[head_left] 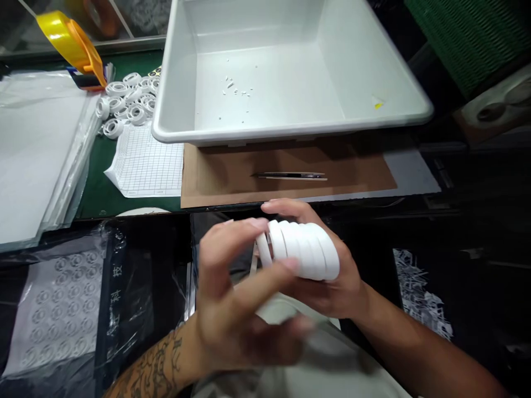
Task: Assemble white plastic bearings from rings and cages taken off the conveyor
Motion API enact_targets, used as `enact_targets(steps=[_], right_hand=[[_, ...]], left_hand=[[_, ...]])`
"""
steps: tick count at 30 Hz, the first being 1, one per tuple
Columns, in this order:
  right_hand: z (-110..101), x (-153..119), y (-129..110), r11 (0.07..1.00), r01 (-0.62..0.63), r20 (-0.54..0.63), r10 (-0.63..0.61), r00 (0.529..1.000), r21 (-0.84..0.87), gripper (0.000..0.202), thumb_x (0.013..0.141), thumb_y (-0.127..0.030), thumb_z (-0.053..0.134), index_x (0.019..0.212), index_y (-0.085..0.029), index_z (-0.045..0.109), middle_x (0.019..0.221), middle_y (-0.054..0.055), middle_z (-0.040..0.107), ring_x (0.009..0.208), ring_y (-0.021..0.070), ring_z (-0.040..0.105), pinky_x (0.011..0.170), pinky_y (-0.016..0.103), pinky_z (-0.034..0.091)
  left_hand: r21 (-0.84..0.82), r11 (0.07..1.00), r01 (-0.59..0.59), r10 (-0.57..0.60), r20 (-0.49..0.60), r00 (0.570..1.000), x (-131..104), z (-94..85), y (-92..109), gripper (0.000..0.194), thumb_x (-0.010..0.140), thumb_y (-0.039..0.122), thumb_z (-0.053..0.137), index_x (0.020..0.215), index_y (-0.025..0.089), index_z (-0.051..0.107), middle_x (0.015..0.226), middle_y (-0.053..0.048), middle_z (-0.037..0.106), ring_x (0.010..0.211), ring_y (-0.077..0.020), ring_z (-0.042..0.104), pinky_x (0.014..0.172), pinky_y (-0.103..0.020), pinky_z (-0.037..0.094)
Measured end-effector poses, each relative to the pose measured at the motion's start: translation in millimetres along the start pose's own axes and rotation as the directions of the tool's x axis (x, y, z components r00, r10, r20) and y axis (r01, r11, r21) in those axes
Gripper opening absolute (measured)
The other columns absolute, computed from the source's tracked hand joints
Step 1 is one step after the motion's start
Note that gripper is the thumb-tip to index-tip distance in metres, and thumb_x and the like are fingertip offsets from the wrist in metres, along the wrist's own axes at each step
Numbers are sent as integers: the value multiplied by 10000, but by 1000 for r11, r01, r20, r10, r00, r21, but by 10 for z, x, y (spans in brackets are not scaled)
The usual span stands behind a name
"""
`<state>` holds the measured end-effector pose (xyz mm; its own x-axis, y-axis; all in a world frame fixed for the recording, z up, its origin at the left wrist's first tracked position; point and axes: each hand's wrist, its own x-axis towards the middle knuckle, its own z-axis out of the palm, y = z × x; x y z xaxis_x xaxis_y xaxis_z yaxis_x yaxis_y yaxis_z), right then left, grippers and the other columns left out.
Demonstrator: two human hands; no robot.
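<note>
Several white plastic rings (305, 251) sit side by side as a tilted stack in my right hand (346, 276), whose fingers and palm wrap around them from behind and below. At the left end, a single white ring (264, 249) stands slightly apart from the stack. My left hand (236, 298) has its index finger and thumb closed about that end ring; its lower fingers are blurred. Both hands are over my lap, in front of the table edge.
A large white bin (265, 132) with small scraps stands on the table. In front, a tweezers-like tool (290, 176) lies on cardboard (224, 190). More white rings (130, 97), a gridded sheet (145, 160), a yellow tape dispenser (70, 47) and plastic bags (37, 149) are at left.
</note>
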<state>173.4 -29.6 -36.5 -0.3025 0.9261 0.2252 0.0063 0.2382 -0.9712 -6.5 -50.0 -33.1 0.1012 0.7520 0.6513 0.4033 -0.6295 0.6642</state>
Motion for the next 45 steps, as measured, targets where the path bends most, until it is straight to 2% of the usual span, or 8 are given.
enact_targets(steps=[6,10,20,25,28,32,36,45], right_hand=[[45,54,-54,843,-271,232,180,956,465,615,893,-247,939,1402,-212,596,1101,52,704,858,196,702,767,273,625],[95,102,-84,845,-219,243,109,964,488,630,883,-217,947,1395,-169,582,1105,52,700,879,170,689,853,261,594],[75,95,-93,959,-71,274,-8,962,276,718,883,-215,952,1473,-173,545,1489,134,553,1340,301,578,1192,396,476],[92,98,-104,984,-16,241,-28,970,178,664,899,-243,937,1447,-190,564,1472,130,564,1348,321,571,1199,430,478],[126,118,-27,993,65,201,-83,976,96,611,940,-286,905,1442,-219,563,1430,105,575,1331,303,567,1211,430,457],[180,126,173,993,85,134,-94,986,77,634,993,-443,827,1506,-243,512,1494,110,517,1378,333,529,1236,494,431],[218,144,256,994,-5,123,-8,992,107,772,943,-362,878,1573,-258,443,1595,134,431,1394,363,533,1190,517,500],[320,278,143,959,-97,198,45,979,266,715,882,-279,927,1479,-217,540,1562,146,464,1317,346,597,1128,466,552]], left_hand=[[-493,780,384,-480,-79,874,3,-219,-155,59,1002,232,666,1044,204,696,972,-30,678,819,-159,647,753,-265,575],[-471,792,390,-505,-146,851,-50,-289,-125,59,962,267,724,974,213,706,841,-7,674,702,-163,611,641,-263,560],[-531,665,525,-598,41,800,-127,-260,7,171,977,415,714,980,243,718,865,-8,662,686,-144,602,565,-221,545],[-540,650,535,-622,28,783,-138,-198,-49,295,913,527,780,1026,258,737,937,-28,699,839,-182,657,722,-260,588],[-618,487,617,-684,168,709,-117,-113,-60,484,837,600,848,1170,281,699,1113,-40,723,951,-189,709,804,-271,617],[-645,329,690,-742,275,611,16,8,-24,762,596,323,1061,1222,256,633,1101,-21,741,978,-174,745,819,-227,628],[-652,328,683,-728,287,623,127,34,-28,864,524,135,1054,1264,248,623,1091,-23,755,975,-195,765,789,-232,655],[-544,614,571,-643,74,762,103,-30,-3,830,624,137,1001,1302,304,552,1108,-34,768,900,-206,789,701,-258,675]])
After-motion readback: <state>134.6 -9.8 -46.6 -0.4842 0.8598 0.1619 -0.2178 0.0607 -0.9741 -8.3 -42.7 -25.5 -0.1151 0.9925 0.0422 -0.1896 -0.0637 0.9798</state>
